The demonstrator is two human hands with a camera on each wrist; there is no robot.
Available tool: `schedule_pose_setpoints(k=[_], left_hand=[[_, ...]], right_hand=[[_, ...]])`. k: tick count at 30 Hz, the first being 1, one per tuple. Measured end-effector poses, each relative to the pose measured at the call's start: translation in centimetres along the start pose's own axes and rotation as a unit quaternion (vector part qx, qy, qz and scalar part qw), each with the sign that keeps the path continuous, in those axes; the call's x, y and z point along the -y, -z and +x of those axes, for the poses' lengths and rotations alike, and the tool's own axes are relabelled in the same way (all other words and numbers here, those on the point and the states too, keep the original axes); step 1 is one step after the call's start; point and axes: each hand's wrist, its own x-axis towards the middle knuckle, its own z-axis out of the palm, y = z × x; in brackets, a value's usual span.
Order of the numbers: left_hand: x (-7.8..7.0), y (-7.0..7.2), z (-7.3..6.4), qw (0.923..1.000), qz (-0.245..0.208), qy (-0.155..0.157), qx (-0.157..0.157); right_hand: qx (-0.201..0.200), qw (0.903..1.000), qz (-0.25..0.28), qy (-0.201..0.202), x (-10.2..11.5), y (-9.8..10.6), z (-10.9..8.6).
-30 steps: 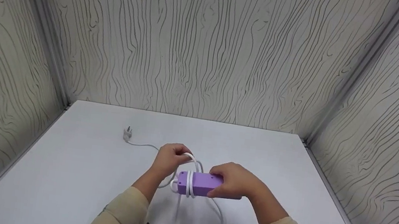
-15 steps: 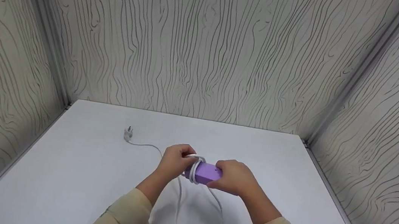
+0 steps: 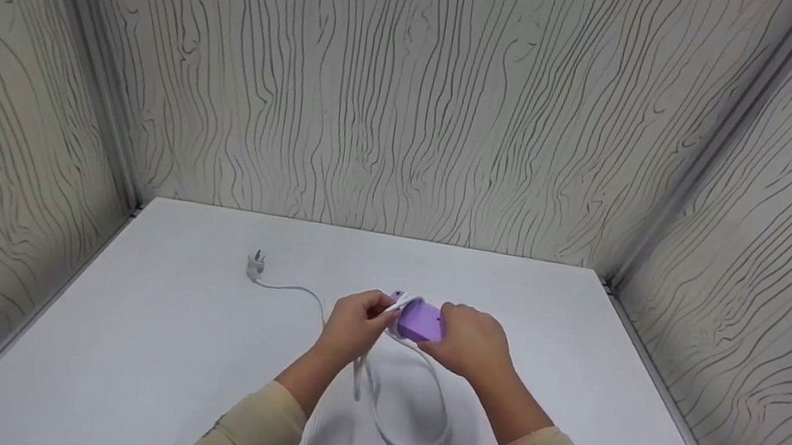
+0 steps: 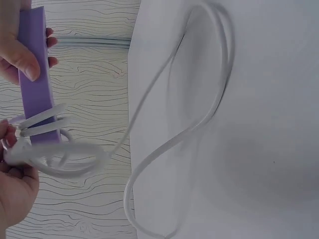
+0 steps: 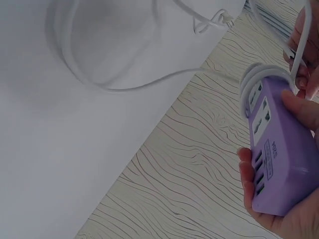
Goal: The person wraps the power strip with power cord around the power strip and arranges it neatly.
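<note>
Currently, the purple power strip (image 3: pixel 421 324) is held up above the white counter (image 3: pixel 145 358), between the two hands. The right hand (image 3: pixel 476 342) grips its body, thumb on one side and fingers around the other. The left hand (image 3: pixel 355 323), at the opposite end, pinches the white cord (image 3: pixel 447 419) just beside the coils wrapped around the strip. A loop of cord hangs below the hands, and the plug (image 3: pixel 255 266) lies well apart on the counter, beyond the left hand.

In the head view, the right hand hides one end of the strip, and the left hand and forearm cover part of the cord's run from the plug. The left wrist view blurs the cord near the left fingers. The right wrist view shows sockets (image 5: pixel 261 121) and a printed label (image 5: pixel 269 159) too small to read fully; its frame edge cuts off both hands.
</note>
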Motion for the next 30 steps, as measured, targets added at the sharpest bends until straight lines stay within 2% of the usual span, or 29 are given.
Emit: schedule_pose_setpoints(k=[7,11,14,19,20,23,26,27,30], left_hand=[[0.2,-0.6,-0.5,0.9992,-0.035,-0.019,0.001],[0.3,-1.0,-0.9,0.9967,-0.08,-0.01,0.014],[0.4,-1.3,-1.1,0.9948,-0.101,0.003,0.012],[0.2,-1.6,-1.2,0.9913,-0.131,0.011,0.005],[0.1,-1.7,-1.2,0.9899,-0.141,0.012,0.008],[-1.2,-1.2,-1.9,0.9843,-0.175,0.006,0.021],[-1.8,-0.8,-2.3,0.9768,-0.213,-0.009,0.025],[-1.8,-0.8,-2.4,0.9743,-0.224,-0.012,0.024],[-0.2,-1.6,-1.7,0.9679,-0.25,-0.01,0.018]], right_hand=[[-0.03,0.9995,-0.011,-0.004,-0.3,-0.2,0.3],[-0.051,0.9986,-0.004,-0.013,-0.7,-0.5,0.5],[-0.061,0.998,0.004,-0.014,-0.9,-0.7,0.5],[-0.065,0.9978,-0.004,0.007,-1.0,-0.7,0.5],[-0.066,0.9977,-0.01,0.013,-1.0,-0.6,0.5],[-0.071,0.997,-0.016,0.025,-1.1,-0.6,0.4],[-0.08,0.9963,-0.001,0.031,-1.3,-0.4,0.3],[-0.083,0.9961,0.006,0.032,-1.4,-0.4,0.3],[-0.092,0.9946,0.033,0.033,-1.7,0.0,0.3]])
